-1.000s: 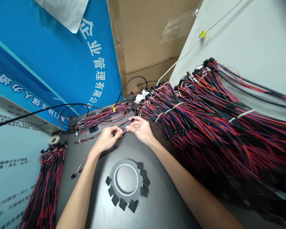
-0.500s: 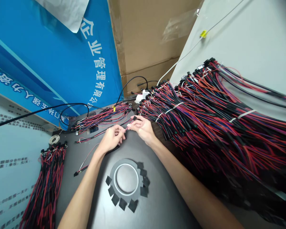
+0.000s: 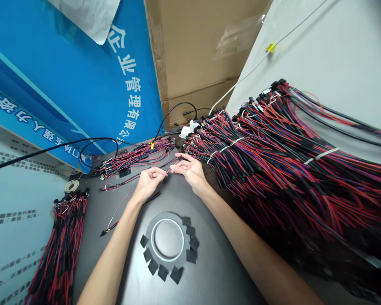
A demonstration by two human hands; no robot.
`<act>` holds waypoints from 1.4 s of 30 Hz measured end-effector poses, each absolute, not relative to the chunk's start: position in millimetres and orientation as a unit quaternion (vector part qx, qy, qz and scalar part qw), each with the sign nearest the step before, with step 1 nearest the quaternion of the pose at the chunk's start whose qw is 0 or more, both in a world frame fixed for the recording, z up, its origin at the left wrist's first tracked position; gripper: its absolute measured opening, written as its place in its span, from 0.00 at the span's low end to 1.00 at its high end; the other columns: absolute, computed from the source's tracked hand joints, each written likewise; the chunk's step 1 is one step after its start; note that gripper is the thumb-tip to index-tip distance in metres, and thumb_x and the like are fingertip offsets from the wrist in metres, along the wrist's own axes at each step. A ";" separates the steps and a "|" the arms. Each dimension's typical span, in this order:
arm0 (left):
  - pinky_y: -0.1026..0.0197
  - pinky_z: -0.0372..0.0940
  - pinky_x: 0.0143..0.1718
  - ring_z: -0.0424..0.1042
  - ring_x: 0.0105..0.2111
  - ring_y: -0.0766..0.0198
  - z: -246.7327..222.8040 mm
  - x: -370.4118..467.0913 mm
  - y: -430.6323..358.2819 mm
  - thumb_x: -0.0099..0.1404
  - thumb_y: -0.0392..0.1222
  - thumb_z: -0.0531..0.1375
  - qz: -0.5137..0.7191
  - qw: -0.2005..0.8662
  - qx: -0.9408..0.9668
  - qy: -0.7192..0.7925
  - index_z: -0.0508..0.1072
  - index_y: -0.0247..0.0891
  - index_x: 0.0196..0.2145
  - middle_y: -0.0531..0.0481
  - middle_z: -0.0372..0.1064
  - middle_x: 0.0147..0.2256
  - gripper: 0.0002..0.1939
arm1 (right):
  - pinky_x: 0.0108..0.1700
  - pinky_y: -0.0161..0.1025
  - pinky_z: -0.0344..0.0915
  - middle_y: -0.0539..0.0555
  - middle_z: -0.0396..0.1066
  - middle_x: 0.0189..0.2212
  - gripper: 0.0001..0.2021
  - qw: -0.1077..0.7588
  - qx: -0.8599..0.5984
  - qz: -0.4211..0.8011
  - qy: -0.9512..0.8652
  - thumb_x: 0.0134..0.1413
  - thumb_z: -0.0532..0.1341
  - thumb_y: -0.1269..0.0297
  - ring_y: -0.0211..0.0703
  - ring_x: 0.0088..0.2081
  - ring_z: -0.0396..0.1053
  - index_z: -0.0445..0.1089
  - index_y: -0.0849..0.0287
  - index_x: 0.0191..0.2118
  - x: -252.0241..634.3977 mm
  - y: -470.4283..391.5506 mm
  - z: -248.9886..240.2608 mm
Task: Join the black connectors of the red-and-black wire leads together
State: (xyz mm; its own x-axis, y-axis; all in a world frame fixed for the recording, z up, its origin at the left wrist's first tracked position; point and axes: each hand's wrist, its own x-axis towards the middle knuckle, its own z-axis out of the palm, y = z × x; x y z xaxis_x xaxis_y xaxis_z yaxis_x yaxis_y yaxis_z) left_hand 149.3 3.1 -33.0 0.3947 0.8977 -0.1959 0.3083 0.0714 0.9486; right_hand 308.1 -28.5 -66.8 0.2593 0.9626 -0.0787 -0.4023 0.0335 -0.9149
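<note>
Over the grey table, my left hand point(image 3: 150, 181) pinches a thin reddish wire point(image 3: 169, 171) between thumb and fingertips. My right hand point(image 3: 190, 171) grips the same wire a short way to the right. A small black connector point(image 3: 180, 158) shows at the right hand's fingers; the rest of the wire is hidden by the hands. Beneath my left wrist lies a wire harness point(image 3: 113, 225) with red and black leads. Nearer to me sits a grey tape roll point(image 3: 150, 231), with several black tape pieces point(image 3: 163, 272) stuck around its edge.
Large tied bundles of red, blue and black wire harnesses point(image 3: 235, 148) pile up on the right. More harnesses lie at the back point(image 3: 136, 156) and hang at the left edge point(image 3: 63, 245). A white cable coil point(image 3: 72, 185) rests at the left corner. Cardboard point(image 3: 203, 46) stands behind.
My left hand has shifted slightly and its fingers have drawn closer together, uncovering more of the black lead ends under it. My right hand stays almost in place.
</note>
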 end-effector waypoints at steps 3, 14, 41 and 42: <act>0.66 0.44 0.19 0.52 0.17 0.73 -38.6 149.5 3.0 0.48 0.49 0.65 0.288 0.555 0.616 0.480 0.75 0.35 0.27 0.57 0.60 0.17 0.14 | 0.42 0.41 0.72 0.47 0.73 0.22 0.35 0.649 -0.456 0.523 -0.313 0.28 0.76 0.56 0.41 0.28 0.75 0.67 0.60 0.47 308.4 -28.2 -67.5; 0.65 0.55 0.26 0.61 0.22 0.69 -48.8 151.1 3.6 0.47 0.55 0.68 0.336 0.528 0.621 0.471 0.77 0.33 0.28 0.51 0.69 0.22 0.20 | 0.40 0.40 0.73 0.48 0.73 0.22 0.29 0.645 -0.473 0.502 -0.331 0.28 0.76 0.55 0.42 0.28 0.75 0.68 0.59 0.38 305.8 -27.5 -67.5; 0.66 0.47 0.21 0.55 0.17 0.72 -47.0 148.4 0.1 0.49 0.54 0.68 0.340 0.535 0.621 0.460 0.73 0.34 0.26 0.57 0.61 0.16 0.19 | 0.24 0.31 0.72 0.54 0.74 0.20 0.25 0.655 -0.492 0.520 -0.242 0.33 0.74 0.46 0.40 0.22 0.75 0.68 0.63 0.25 303.9 -28.7 -63.3; 0.66 0.48 0.21 0.55 0.17 0.72 -46.9 148.6 0.2 0.49 0.54 0.67 0.341 0.532 0.622 0.462 0.73 0.34 0.26 0.56 0.61 0.16 0.19 | 0.24 0.31 0.71 0.54 0.74 0.20 0.25 0.655 -0.492 0.519 -0.242 0.33 0.74 0.46 0.40 0.22 0.75 0.68 0.63 0.25 303.8 -28.8 -63.3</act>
